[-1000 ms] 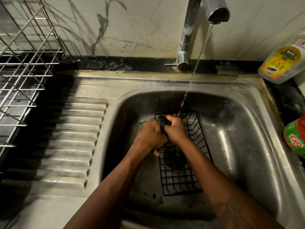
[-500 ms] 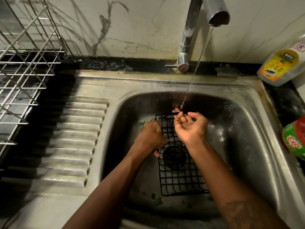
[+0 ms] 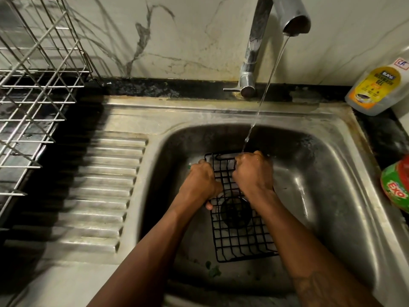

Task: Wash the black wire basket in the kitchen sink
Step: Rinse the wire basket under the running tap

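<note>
The black wire basket (image 3: 240, 238) lies in the steel sink (image 3: 327, 196), over the drain. My left hand (image 3: 200, 185) grips its left edge near the far end, with a bit of something green showing just beyond the fingers. My right hand (image 3: 253, 173) is closed in a fist on the basket's far right part. A thin stream of water from the tap (image 3: 276, 21) falls onto my right knuckles.
A ribbed draining board (image 3: 106, 187) lies left of the bowl, with a metal dish rack (image 3: 33, 89) beyond it. A dishwash gel bottle (image 3: 378, 89) and a green-and-red Exo tub (image 3: 396, 187) stand on the right counter. Green scraps (image 3: 212, 270) lie on the sink bottom.
My right hand lifted open, palm up, into the water stream half a second ago, and has now turned over and closed on the basket's far end. The left hand has kept its grip.
</note>
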